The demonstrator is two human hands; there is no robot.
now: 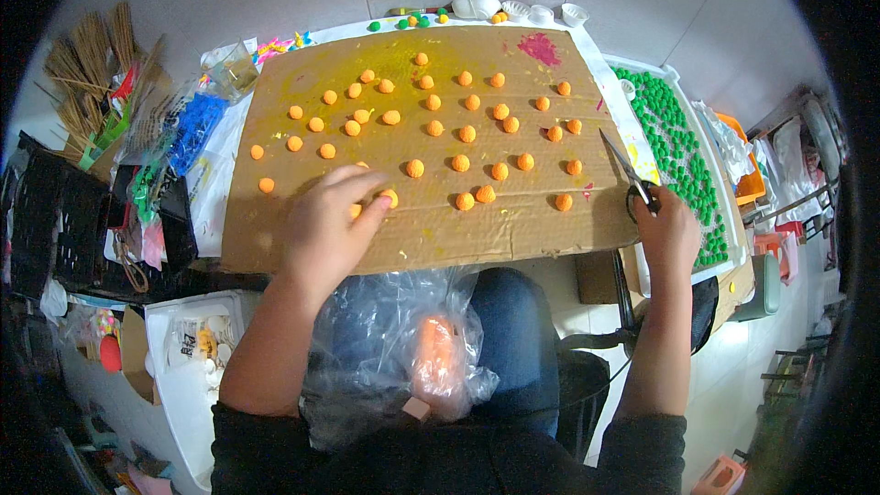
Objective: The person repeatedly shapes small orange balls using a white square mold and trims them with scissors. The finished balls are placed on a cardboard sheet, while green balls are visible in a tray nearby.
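A sheet of brown cardboard (412, 247) with yellow and pink stains lies before me, with many small orange balls (467, 133) spread over it. My left hand (333, 213) is over its near left part, thumb and fingers around an orange ball (389, 199); whether it grips the ball I cannot tell. Other orange balls are partly hidden behind this hand. At the right edge of the cardboard my right hand (663, 223) holds a pair of scissors (629, 168) by the dark handles, blades pointing up and left. Clear plastic bags (371, 344) with something orange inside lie on my lap.
To the right stands a white tray (734, 240) of small green balls (677, 144). White cups (574, 15) and a few coloured balls line the far edge. At left are dried plant stems (89, 48), a blue bundle in plastic (198, 127) and a white foam box (161, 357).
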